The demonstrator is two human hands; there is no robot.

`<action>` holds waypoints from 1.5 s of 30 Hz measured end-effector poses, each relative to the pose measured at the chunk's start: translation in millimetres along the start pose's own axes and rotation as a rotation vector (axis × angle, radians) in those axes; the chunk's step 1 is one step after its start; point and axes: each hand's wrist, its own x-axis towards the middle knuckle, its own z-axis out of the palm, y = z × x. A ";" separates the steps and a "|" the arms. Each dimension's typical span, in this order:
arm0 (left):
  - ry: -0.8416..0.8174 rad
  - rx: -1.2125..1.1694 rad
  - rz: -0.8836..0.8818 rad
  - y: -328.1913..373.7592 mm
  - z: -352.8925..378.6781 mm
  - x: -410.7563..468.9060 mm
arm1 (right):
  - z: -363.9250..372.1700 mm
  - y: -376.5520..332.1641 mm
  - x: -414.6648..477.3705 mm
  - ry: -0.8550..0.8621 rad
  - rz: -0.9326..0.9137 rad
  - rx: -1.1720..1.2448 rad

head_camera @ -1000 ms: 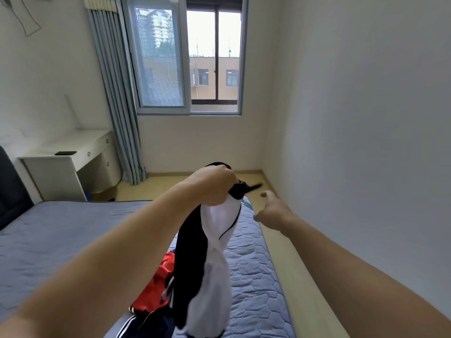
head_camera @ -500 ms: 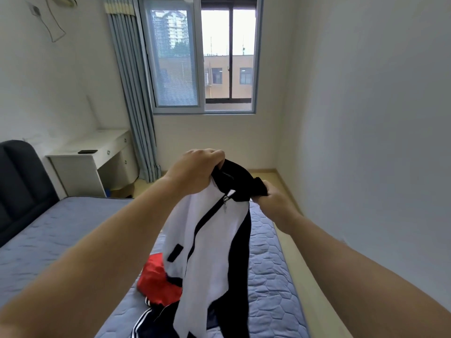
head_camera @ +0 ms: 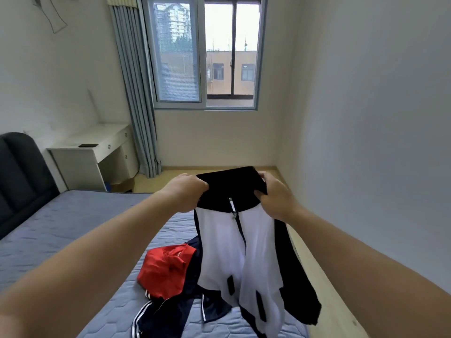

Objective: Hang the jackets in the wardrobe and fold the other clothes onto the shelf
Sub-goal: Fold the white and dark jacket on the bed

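Both hands are up in front of the person, each clamped on the black collar (head_camera: 229, 182) of a black-and-white zip jacket (head_camera: 219, 240). The left hand (head_camera: 188, 191) grips the collar's left end with its fingers curled over the top edge. The right hand (head_camera: 273, 196) pinches the right end, thumb on the near side. The hands are apart, with the collar stretched between them.

The jacket hangs in the air above the near right part of the bed (head_camera: 73, 220), its white front panels facing the camera. Its zipper (head_camera: 233, 207) is closed near the top, and a black sleeve trails down on the right. Its lower hem reaches the clothes below.

A crumpled red garment (head_camera: 163, 272) lies on the grey quilted bed just left of the jacket, on top of a navy garment with white stripes (head_camera: 166, 315). A white tabletop (head_camera: 97, 140) by the curtain (head_camera: 136, 93) carries a small dark flat object (head_camera: 88, 145).
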 end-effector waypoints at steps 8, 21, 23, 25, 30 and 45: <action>0.552 -0.466 -0.175 14.9 38.4 -5.6 | -31.1 26.2 -8.9 0.107 -0.030 -0.258; 0.326 -1.351 -0.322 48.3 37.0 18.9 | -51.1 25.2 -21.2 0.107 -0.115 -0.348; 0.225 -1.292 -0.204 45.0 36.2 17.1 | -51.2 28.6 -21.7 0.104 -0.075 -0.300; 0.098 -1.159 -0.133 40.0 36.6 17.1 | -51.8 31.5 -21.7 0.095 -0.016 -0.212; -0.009 -0.766 -0.211 29.7 39.2 10.4 | -54.9 25.5 -26.0 -0.201 0.033 0.098; 0.330 -0.704 -0.166 35.9 37.7 3.9 | -66.0 74.2 -33.3 -0.009 0.304 -0.194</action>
